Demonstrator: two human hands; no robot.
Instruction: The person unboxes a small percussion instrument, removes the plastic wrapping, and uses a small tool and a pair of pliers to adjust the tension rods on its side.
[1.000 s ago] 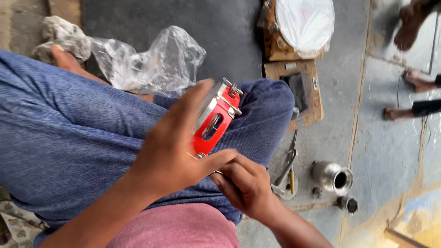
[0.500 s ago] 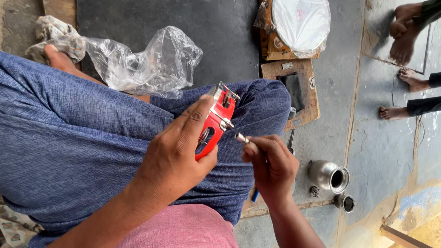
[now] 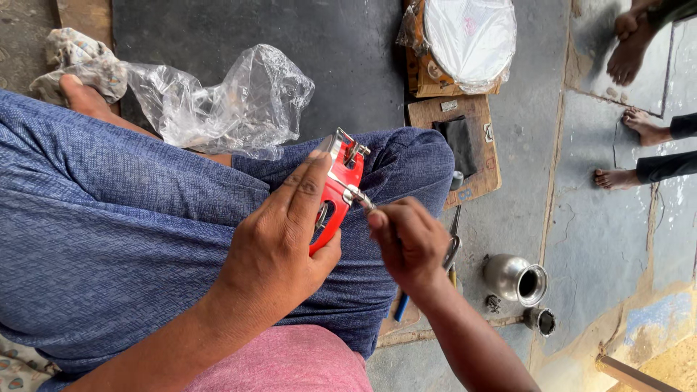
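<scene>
Red flat plastic tool with shiny metal clips (image 3: 335,194), smooth and narrow, above blue woven cloth on the knee (image 3: 131,218). Left hand (image 3: 279,243) wrapped around it. Right hand (image 3: 406,243) pinching a small metal pin (image 3: 361,199) at its side. Crumpled clear plastic bag (image 3: 225,105) behind.

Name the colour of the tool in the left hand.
Red tool with silver metal parts, head view.

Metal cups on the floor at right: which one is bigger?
The shiny steel pot, lying on its side with its mouth toward the lower right. The small dark cup just below it is clearly smaller.
</scene>
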